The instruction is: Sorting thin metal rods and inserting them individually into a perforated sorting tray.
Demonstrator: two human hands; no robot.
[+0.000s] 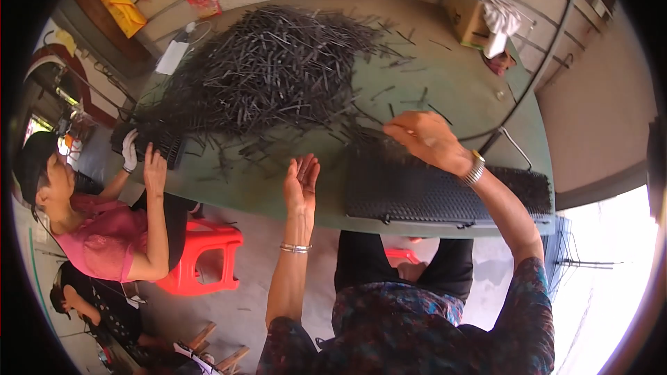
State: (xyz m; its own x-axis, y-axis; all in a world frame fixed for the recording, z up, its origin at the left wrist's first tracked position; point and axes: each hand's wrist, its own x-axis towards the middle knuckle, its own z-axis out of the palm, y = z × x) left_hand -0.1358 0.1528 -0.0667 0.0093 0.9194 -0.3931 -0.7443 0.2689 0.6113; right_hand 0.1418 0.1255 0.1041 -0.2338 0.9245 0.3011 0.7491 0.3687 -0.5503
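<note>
Palm turned up, my left hand [301, 184] hovers at the table's front edge, fingers stretched out and nothing in it. My right hand [427, 142] is above the far edge of a black board [417, 198] with rows of small holes. Its fingers are bent together; whatever they hold, if anything, is hidden. Dark, blurred strips [372, 142] lie just below and left of those fingers. Dense dark pieces cover the board's right end [524, 187]. Beyond my left hand rises a large heap of thin black strips [271, 73].
The green table [479, 101] holds scattered strips and a cardboard box [465, 14] with white cloth. A black cable [549, 55] crosses on the right. At left, a co-worker in pink [104, 243] handles another black board [167, 149]; a red stool [208, 257] stands nearby.
</note>
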